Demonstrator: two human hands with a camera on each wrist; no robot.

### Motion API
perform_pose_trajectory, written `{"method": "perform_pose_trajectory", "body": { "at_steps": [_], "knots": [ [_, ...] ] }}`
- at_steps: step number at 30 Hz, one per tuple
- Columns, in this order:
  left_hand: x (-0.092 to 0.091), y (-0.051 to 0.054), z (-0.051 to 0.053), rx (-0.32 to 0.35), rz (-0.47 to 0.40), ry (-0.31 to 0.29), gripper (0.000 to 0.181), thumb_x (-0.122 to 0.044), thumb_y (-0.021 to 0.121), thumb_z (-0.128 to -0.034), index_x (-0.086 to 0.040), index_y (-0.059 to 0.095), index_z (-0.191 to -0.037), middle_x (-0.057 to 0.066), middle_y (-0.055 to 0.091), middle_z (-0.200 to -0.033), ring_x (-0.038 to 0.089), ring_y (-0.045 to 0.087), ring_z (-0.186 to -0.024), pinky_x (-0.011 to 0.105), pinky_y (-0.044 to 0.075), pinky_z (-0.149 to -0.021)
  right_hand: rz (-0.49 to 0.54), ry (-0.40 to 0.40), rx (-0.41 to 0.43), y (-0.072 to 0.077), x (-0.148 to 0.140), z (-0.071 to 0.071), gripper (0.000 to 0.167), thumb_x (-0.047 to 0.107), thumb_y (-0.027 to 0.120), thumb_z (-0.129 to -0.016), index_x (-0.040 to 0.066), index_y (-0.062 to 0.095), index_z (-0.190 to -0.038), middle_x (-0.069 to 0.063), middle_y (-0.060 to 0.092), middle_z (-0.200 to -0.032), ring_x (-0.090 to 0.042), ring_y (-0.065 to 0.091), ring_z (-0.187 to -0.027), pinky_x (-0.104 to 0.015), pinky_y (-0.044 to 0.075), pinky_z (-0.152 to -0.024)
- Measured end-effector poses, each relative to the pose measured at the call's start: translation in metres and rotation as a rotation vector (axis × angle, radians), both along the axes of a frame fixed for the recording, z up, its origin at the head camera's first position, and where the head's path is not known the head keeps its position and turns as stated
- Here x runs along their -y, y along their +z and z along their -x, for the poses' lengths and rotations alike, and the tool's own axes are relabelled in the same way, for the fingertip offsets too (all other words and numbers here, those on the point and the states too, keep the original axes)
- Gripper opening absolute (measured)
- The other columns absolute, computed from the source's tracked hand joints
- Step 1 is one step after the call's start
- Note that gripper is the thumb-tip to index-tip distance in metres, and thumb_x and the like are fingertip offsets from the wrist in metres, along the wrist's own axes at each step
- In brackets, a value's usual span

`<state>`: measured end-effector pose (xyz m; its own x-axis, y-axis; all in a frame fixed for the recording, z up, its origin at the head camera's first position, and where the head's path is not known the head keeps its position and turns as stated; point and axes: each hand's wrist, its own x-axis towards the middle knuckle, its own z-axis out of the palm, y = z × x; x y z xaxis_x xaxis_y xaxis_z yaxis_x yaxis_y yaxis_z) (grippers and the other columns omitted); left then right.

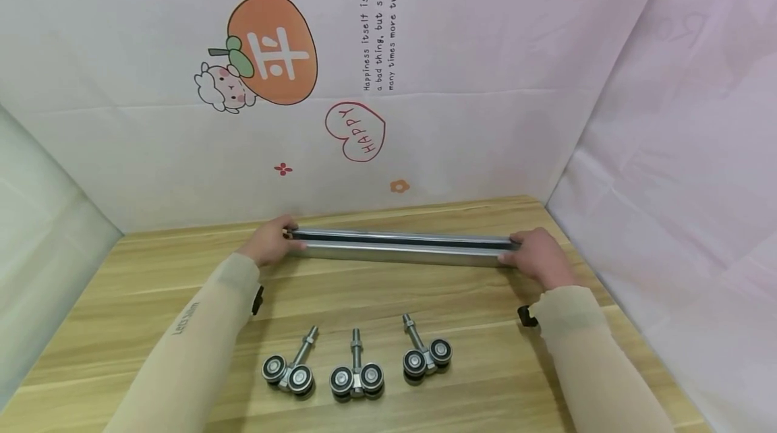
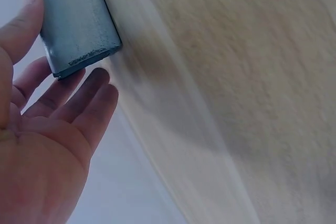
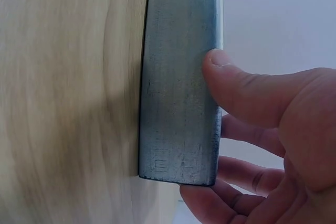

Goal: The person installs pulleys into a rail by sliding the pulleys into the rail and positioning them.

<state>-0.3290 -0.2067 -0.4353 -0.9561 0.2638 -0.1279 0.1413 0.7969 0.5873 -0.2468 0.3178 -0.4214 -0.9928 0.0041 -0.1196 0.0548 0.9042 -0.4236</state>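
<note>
A long metal channel rail lies crosswise near the back of the wooden table, its slot facing up. My left hand grips its left end; in the left wrist view the thumb of the hand is on one side of the rail and the fingers are around the end. At the other end, my right hand holds the rail; the right wrist view shows the thumb of that hand against the rail's upper edge, with fingers behind and below.
Three roller trolleys with threaded bolts lie nearer the front of the table: a left one, a middle one and a right one. A printed white cloth hangs behind, and white cloth walls stand at both sides.
</note>
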Motion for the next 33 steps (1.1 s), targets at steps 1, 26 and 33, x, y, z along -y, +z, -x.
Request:
{"method": "perform_pose_trajectory", "body": {
  "at_steps": [1,26,33],
  "knots": [
    [0.002,-0.001,0.000,-0.003,-0.004,0.001,0.059,-0.031,0.074,-0.0912,0.002,0.051,-0.134,0.025,0.051,-0.137,0.042,0.050,-0.122,0.055,0.038,-0.101,-0.002,0.003,-0.001,0.000,0.001,0.000,0.067,0.032,0.073,-0.091,-0.012,0.050,-0.137,-0.035,0.046,-0.138,-0.054,0.039,-0.128,-0.062,0.033,-0.101],
    [0.040,-0.005,-0.024,-0.012,-0.046,-0.001,0.058,-0.031,0.075,-0.0908,0.003,0.050,-0.132,0.026,0.052,-0.135,0.044,0.049,-0.121,0.058,0.037,-0.099,-0.028,0.048,-0.014,-0.004,0.026,0.014,0.067,0.034,0.076,-0.089,-0.010,0.054,-0.135,-0.034,0.047,-0.137,-0.052,0.040,-0.127,-0.060,0.033,-0.103],
    [0.048,-0.001,-0.035,-0.016,-0.046,0.014,0.054,-0.029,0.075,-0.0908,0.002,0.052,-0.127,0.027,0.053,-0.133,0.045,0.050,-0.121,0.058,0.038,-0.098,-0.049,0.074,-0.033,-0.003,0.036,0.018,0.065,0.032,0.075,-0.090,-0.010,0.055,-0.134,-0.035,0.048,-0.136,-0.052,0.041,-0.126,-0.059,0.032,-0.103]
  ]
}}
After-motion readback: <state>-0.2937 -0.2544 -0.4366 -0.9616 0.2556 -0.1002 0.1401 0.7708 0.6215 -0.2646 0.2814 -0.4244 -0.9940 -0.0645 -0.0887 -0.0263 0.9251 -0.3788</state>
